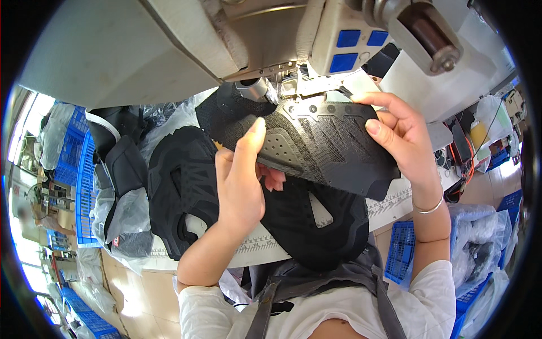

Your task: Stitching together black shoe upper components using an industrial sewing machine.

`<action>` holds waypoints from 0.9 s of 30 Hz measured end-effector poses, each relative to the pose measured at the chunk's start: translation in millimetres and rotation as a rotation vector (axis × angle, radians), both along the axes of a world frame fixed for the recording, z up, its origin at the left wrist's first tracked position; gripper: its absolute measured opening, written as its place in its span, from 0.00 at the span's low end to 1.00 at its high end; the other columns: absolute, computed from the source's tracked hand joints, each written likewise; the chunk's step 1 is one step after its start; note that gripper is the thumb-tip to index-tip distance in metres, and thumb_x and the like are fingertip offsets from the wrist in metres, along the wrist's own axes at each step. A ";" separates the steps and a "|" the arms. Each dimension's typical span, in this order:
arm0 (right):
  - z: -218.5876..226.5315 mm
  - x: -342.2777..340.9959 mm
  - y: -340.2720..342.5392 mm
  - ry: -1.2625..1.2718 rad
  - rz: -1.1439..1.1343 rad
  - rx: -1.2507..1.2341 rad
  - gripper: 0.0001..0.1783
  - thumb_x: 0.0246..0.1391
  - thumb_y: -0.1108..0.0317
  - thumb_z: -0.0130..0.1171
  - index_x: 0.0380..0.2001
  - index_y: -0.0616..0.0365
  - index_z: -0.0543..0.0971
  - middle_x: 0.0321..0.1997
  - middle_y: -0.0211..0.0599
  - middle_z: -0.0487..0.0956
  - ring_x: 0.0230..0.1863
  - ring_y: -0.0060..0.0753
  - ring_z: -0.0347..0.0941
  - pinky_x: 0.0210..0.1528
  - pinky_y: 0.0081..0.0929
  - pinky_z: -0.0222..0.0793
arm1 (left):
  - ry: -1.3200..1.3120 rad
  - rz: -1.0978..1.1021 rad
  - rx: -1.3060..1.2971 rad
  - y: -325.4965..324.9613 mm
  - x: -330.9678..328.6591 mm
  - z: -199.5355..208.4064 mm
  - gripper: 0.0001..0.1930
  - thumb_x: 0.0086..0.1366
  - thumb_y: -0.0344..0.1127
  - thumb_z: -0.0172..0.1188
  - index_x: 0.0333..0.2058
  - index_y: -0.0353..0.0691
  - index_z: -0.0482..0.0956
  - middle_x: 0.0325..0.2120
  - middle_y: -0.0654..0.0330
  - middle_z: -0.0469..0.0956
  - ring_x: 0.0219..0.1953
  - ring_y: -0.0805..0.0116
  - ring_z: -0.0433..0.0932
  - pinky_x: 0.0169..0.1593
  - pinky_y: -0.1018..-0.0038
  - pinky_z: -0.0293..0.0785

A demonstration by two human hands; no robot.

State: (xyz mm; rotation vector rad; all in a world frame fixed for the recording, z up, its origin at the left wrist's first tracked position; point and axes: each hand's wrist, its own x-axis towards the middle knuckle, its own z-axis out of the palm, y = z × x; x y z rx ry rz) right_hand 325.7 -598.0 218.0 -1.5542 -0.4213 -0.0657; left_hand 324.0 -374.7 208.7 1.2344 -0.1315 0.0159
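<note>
A black shoe upper [339,150], with eyelet holes along its upper edge and a perforated grey patch on its side, is held up under the head of a sewing machine [259,34]. My left hand [240,183] grips its left part, thumb on top and fingers underneath. My right hand [403,133] pinches its right end between thumb and fingers. The eyelet edge lies close to the machine's needle area; whether the needle touches it, I cannot tell. Below, more black shoe uppers [180,181] lie on the white table, and another black upper [322,240] rests at its front edge.
A ruler strip [395,198] runs along the table's front edge. Dark brown thread [426,31] sits at the machine's upper right. Blue crates [84,192] with bagged dark pieces stand left; a blue crate [401,248] and plastic bags [480,243] are right.
</note>
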 end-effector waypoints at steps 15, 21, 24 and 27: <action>1.2 -34.5 8.2 0.128 -0.033 -0.145 0.19 0.55 0.72 0.49 0.51 0.57 0.65 0.16 0.20 0.68 0.17 0.08 0.60 0.19 0.08 0.55 | 0.133 -0.373 0.190 -17.4 -45.7 -3.0 0.14 0.65 0.35 0.45 0.36 0.29 0.73 0.29 0.57 0.77 0.27 0.74 0.75 0.31 0.79 0.71; -0.8 -56.7 16.0 -0.089 -0.106 -0.326 0.21 0.51 0.76 0.49 0.51 0.60 0.67 0.16 0.28 0.72 0.18 0.15 0.68 0.23 0.12 0.65 | 0.135 -0.188 0.009 -22.6 -54.3 -6.5 0.10 0.63 0.32 0.51 0.27 0.32 0.75 0.23 0.69 0.75 0.24 0.85 0.69 0.27 0.85 0.66; -12.2 -52.5 -2.0 -0.408 -0.340 -0.456 0.20 0.49 0.78 0.49 0.48 0.63 0.69 0.28 0.38 0.75 0.26 0.22 0.71 0.28 0.16 0.67 | 0.211 -0.222 -0.065 -7.4 -54.2 -6.0 0.09 0.63 0.31 0.51 0.35 0.30 0.75 0.30 0.62 0.77 0.30 0.80 0.73 0.34 0.83 0.70; -23.8 -32.3 -6.6 -0.510 -0.522 -0.481 0.20 0.50 0.74 0.50 0.48 0.63 0.68 0.41 0.44 0.71 0.37 0.27 0.67 0.38 0.19 0.65 | 0.212 -0.233 -0.056 5.0 -49.9 -3.0 0.09 0.62 0.31 0.52 0.37 0.30 0.75 0.31 0.60 0.77 0.32 0.77 0.74 0.36 0.82 0.71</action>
